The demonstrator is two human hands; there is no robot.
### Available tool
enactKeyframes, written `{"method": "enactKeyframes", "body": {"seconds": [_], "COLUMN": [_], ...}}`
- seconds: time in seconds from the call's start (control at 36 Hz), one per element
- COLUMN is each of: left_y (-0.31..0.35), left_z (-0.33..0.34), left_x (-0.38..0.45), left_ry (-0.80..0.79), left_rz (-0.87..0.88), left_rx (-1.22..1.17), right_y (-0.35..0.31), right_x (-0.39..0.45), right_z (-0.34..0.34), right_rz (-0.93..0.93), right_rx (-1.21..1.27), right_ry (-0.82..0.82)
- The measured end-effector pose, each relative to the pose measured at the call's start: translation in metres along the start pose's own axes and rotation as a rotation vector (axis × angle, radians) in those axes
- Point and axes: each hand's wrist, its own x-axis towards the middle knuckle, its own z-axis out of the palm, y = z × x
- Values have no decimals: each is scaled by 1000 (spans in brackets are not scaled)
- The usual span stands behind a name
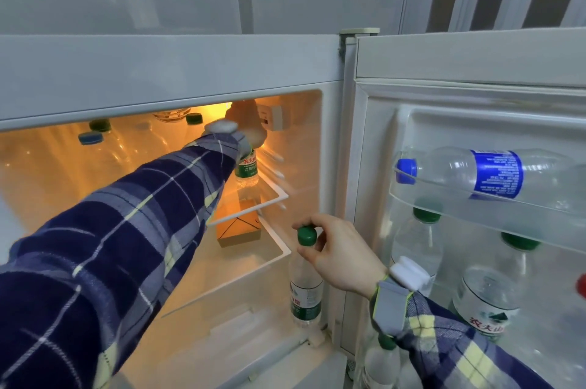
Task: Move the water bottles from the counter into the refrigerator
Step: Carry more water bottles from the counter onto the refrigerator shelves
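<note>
The refrigerator (333, 147) stands open with its inside lit orange. My left hand (250, 127) reaches deep inside and is closed over the top of a green-labelled water bottle (246, 170) that stands upright on the upper shelf (276, 190). My right hand (341, 253) pinches the green cap of a second water bottle (305, 290), which hangs upright in front of the refrigerator's lower right corner. Both arms wear blue plaid sleeves. Several other bottles (95, 134) stand at the back left of the upper shelf.
The open door (374, 166) is at the right. Its upper rack holds a blue-capped bottle (482, 174) lying flat, and green-capped bottles (418, 239) stand below. A brown carton (239, 230) sits on the lower shelf. Another green-capped bottle (382, 363) shows at the bottom.
</note>
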Motion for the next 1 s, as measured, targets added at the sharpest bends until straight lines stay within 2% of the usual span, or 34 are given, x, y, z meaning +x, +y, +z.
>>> {"method": "enactKeyframes", "body": {"seconds": [0.11,0.19,0.39,0.53,0.61,0.69,0.78,0.86,1.0], "left_y": [1,-5,-28,-46,-56,-65,-78,-92,-113], "left_z": [-1,-10,-77,-135,-164,-186,-199,-207,-208], "left_x": [-32,-59,-124,-148,-154,-157,-155,-150,-145], "left_ry": [73,40,75,190,317,440,491,483,459], "left_rz": [150,287,561,764,831,794,702,601,527], "left_rx": [-65,-69,34,137,238,295,371,433,482], "right_y": [-8,-13,-30,-43,-54,-67,-79,-85,-94], "right_x": [6,13,41,70,88,105,120,137,170], "right_z": [-3,-7,-10,-7,-2,3,10,17,24], "right_rz": [-29,-57,-129,-160,-179,-188,-187,-188,-214], "right_rx": [-5,7,48,97,107,125,140,156,116], "right_ry": [12,43,173,250,298,354,385,406,433]}}
